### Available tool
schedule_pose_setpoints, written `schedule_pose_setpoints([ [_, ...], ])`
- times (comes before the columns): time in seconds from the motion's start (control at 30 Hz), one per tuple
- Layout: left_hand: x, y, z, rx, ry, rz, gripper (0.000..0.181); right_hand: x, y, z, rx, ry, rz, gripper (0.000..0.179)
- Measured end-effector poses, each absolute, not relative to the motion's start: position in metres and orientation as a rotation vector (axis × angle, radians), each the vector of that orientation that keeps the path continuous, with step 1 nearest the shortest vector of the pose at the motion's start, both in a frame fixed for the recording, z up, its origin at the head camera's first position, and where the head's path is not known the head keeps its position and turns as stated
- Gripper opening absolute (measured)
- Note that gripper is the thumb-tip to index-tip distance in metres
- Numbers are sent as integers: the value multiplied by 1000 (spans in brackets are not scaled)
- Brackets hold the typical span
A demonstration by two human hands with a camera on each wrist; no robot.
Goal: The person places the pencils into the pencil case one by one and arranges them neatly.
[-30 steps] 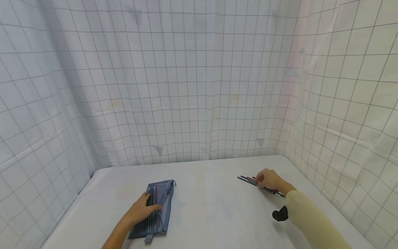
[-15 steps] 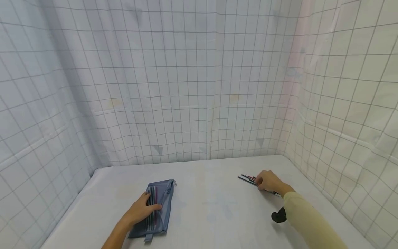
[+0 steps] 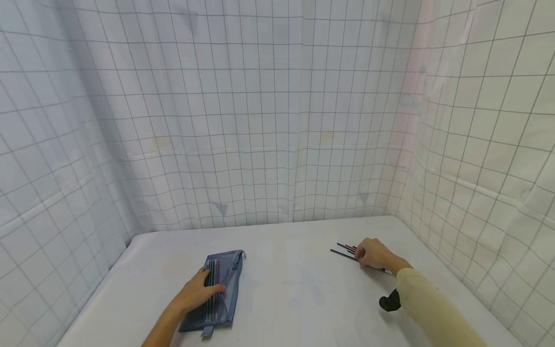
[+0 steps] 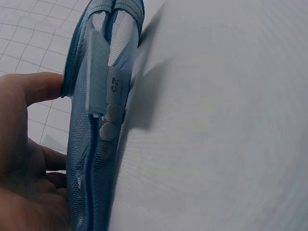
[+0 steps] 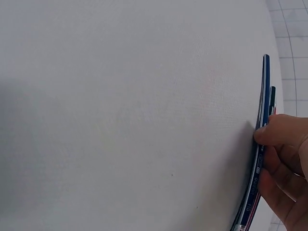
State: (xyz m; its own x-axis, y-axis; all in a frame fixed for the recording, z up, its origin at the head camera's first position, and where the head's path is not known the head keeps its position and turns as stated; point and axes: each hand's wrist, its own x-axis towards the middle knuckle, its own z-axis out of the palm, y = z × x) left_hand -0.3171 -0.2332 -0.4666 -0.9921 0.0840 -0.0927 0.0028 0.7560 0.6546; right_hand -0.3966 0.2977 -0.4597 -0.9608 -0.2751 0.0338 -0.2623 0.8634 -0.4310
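Observation:
At the left of the head view lies a blue mesh pencil case (image 3: 231, 282), a row of several pencils (image 3: 212, 311) showing on its top side. My left hand (image 3: 197, 291) rests on it, fingers spread and relaxed; thumb and fingertips touch its face in the left wrist view. Over at the right, my right hand (image 3: 375, 254) pinches a dark blue pencil (image 5: 266, 91) between thumb and fingers. Other pencils (image 3: 344, 246), some dark and some red, lie right beside it, partly hidden behind the hand.
A white-covered table (image 3: 286, 284) spreads between both hands. White grid-patterned curtains (image 3: 260, 144) enclose its back and sides. A black rounded object (image 3: 390, 300) sits under the right sleeve (image 3: 429, 303) at the wrist.
The dark pencil's far end has swung slightly toward me, apart from the other pencils. My right hand shifted a little over the bundle; the left hand and pencil case stayed put.

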Motion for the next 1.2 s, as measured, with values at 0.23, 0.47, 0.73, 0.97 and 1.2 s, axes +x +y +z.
schedule_pose_setpoints([
  [0.23, -318, -233, -466, 68, 2837, 1041, 100, -395, 298, -451, -426, 2992, -713, 14],
  [0.47, -319, -233, -467, 65, 2838, 1035, 99, -397, 303, -443, -532, 3003, -694, 14],
  [0.73, -317, -233, -465, 81, 2851, 1024, 98, -395, 301, -429, -553, 3003, -687, 13],
  [0.97, -317, -233, -466, 85, 2852, 1035, 97, -398, 300, -420, -518, 2997, -687, 14],
  [1.2, -317, -233, -468, 86, 2849, 1047, 98, -399, 294, -413, -500, 3005, -665, 14],
])
